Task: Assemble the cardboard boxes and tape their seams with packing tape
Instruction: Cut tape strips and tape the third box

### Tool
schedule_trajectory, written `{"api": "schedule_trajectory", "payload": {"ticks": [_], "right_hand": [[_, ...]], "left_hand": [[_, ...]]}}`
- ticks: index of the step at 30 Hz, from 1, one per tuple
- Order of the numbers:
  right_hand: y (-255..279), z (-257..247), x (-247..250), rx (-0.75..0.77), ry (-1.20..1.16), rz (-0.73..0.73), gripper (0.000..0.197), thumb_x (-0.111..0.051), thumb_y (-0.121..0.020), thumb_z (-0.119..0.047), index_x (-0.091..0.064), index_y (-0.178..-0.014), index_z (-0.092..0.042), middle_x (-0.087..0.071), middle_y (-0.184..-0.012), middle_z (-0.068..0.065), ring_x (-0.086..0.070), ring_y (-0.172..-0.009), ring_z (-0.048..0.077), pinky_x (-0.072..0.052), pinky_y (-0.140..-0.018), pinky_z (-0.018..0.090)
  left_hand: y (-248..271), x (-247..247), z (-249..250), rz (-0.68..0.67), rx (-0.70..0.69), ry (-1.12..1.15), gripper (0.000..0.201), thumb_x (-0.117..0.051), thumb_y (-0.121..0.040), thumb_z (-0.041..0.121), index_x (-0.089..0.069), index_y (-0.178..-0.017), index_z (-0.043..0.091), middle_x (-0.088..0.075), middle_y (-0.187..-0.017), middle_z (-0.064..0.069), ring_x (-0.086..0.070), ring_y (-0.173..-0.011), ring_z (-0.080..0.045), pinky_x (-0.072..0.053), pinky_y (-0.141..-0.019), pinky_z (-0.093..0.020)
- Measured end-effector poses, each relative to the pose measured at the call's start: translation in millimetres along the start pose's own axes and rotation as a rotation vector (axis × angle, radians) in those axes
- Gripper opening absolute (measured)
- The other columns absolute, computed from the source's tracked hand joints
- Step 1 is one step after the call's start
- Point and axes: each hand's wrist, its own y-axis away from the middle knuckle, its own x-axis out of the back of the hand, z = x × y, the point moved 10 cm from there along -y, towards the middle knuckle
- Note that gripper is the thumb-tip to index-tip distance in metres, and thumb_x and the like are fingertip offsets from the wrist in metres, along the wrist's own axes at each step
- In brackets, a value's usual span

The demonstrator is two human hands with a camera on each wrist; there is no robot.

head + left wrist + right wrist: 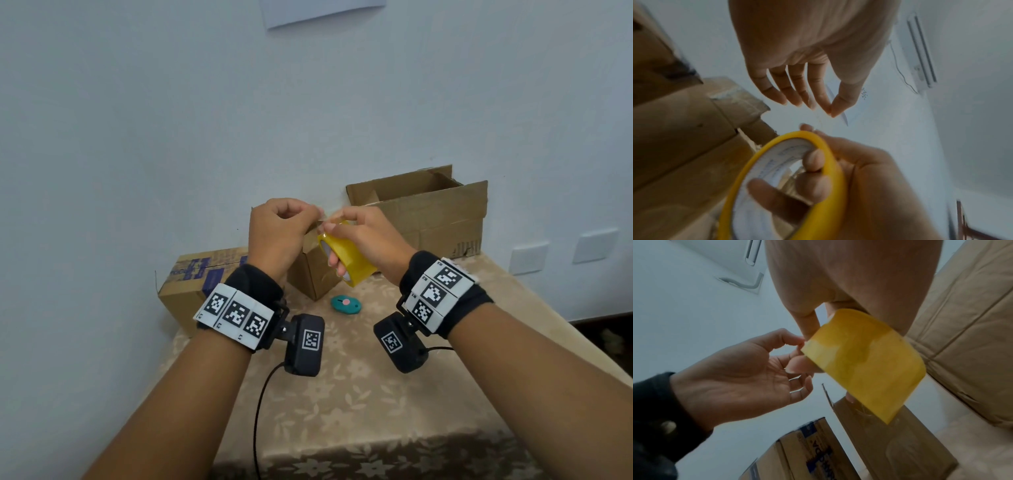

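Note:
My right hand (337, 240) holds a yellow roll of packing tape (352, 263) above the table, fingers hooked through its white core (777, 159). My left hand (317, 219) is right beside it, thumb and forefinger pinching the thin clear tape end (830, 112) at the top of the roll. Behind and below both hands stands a small plain cardboard box (313, 277), partly hidden by them. From the right wrist the roll's broad yellow face (865, 366) hangs over this small box (890, 439).
A large open cardboard box (428, 212) stands at the back right against the wall. A closed box with blue print (198, 277) sits at the table's left edge. A teal cutter (346, 304) lies on the patterned tablecloth (376, 411) in front of the small box.

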Motion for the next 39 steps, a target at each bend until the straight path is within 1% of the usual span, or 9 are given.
{"api": "schedule_trajectory", "payload": {"ticks": [4,9,14,17,20,23,28,35,39], "right_hand": [[0.2,5.2,-2.6,0.0,0.061,-0.009,0.021,-0.058,-0.105,-0.017,-0.062,-0.11,0.004,-0.068,-0.068,0.023,-0.061,-0.049,0.029,-0.054,-0.049,0.032],[-1.0,11.6,-0.8,-0.014,0.073,0.002,0.018,-0.058,-0.104,-0.014,-0.062,-0.108,0.003,-0.068,-0.066,0.021,-0.06,-0.048,0.029,-0.053,-0.049,0.033],[1.0,10.7,-5.4,-0.011,0.048,0.002,0.014,-0.057,-0.104,-0.014,-0.064,-0.101,-0.001,-0.066,-0.064,0.02,-0.059,-0.047,0.029,-0.052,-0.048,0.032],[0.5,10.0,-2.0,-0.015,0.015,0.025,0.021,-0.056,-0.105,-0.018,-0.065,-0.097,0.0,-0.065,-0.066,0.024,-0.058,-0.046,0.029,-0.051,-0.046,0.031],[-0.8,8.8,2.3,-0.007,0.01,0.056,0.034,-0.054,-0.107,-0.029,-0.066,-0.096,0.002,-0.065,-0.064,0.023,-0.058,-0.044,0.029,-0.05,-0.046,0.03],[-1.6,8.8,5.6,0.001,0.013,0.073,0.037,-0.053,-0.107,-0.033,-0.066,-0.094,-0.001,-0.065,-0.064,0.022,-0.058,-0.044,0.029,-0.051,-0.047,0.03],[-0.8,11.0,8.8,0.006,0.027,0.077,0.038,-0.053,-0.108,-0.032,-0.067,-0.095,0.0,-0.065,-0.062,0.021,-0.059,-0.045,0.029,-0.051,-0.047,0.031],[-2.0,23.3,16.0,0.005,0.094,0.096,0.035,-0.053,-0.108,-0.029,-0.066,-0.092,0.0,-0.065,-0.059,0.019,-0.06,-0.045,0.03,-0.05,-0.048,0.031],[-1.0,23.2,16.4,-0.003,0.055,0.086,0.036,-0.054,-0.108,-0.029,-0.065,-0.094,0.002,-0.064,-0.06,0.02,-0.058,-0.044,0.029,-0.05,-0.046,0.029]], "left_hand": [[0.3,-2.4,-18.0,-0.041,0.187,0.051,0.019,-0.077,-0.085,0.014,-0.073,-0.066,0.016,-0.065,-0.058,0.014,-0.059,-0.06,0.002,-0.045,-0.059,-0.016],[0.2,-1.2,-27.3,-0.042,0.333,0.207,0.012,-0.073,-0.088,0.017,-0.073,-0.076,0.013,-0.066,-0.075,0.002,-0.057,-0.075,-0.012,-0.045,-0.063,-0.027],[9.3,-10.2,-25.0,-0.155,0.455,0.262,0.023,-0.061,-0.098,0.035,-0.062,-0.096,0.013,-0.067,-0.095,-0.006,-0.066,-0.086,-0.02,-0.059,-0.077,-0.038],[10.1,-11.1,-21.0,-0.191,0.411,0.164,0.021,-0.066,-0.095,0.027,-0.059,-0.106,0.011,-0.064,-0.099,-0.011,-0.067,-0.084,-0.021,-0.06,-0.069,-0.034],[6.7,-3.2,-16.2,-0.12,0.306,0.096,0.03,-0.068,-0.092,0.006,-0.049,-0.114,0.011,-0.064,-0.09,-0.012,-0.063,-0.07,-0.017,-0.055,-0.052,-0.026],[5.7,-0.2,-11.8,-0.101,0.261,0.076,0.032,-0.065,-0.094,0.0,-0.05,-0.121,0.008,-0.066,-0.078,-0.013,-0.061,-0.056,-0.014,-0.05,-0.045,-0.023],[5.0,-5.6,-4.4,-0.134,0.217,0.112,0.023,-0.065,-0.096,0.001,-0.061,-0.117,0.009,-0.068,-0.066,-0.008,-0.058,-0.051,-0.013,-0.044,-0.044,-0.022],[3.6,-4.5,-3.7,-0.118,0.293,0.363,0.022,-0.055,-0.092,-0.007,-0.066,-0.106,0.004,-0.062,-0.058,-0.007,-0.049,-0.047,-0.014,-0.034,-0.04,-0.021],[6.7,-8.6,-1.3,-0.177,0.326,0.415,0.016,-0.058,-0.099,0.01,-0.068,-0.11,0.003,-0.07,-0.07,-0.005,-0.062,-0.056,-0.012,-0.041,-0.045,-0.019]]}}
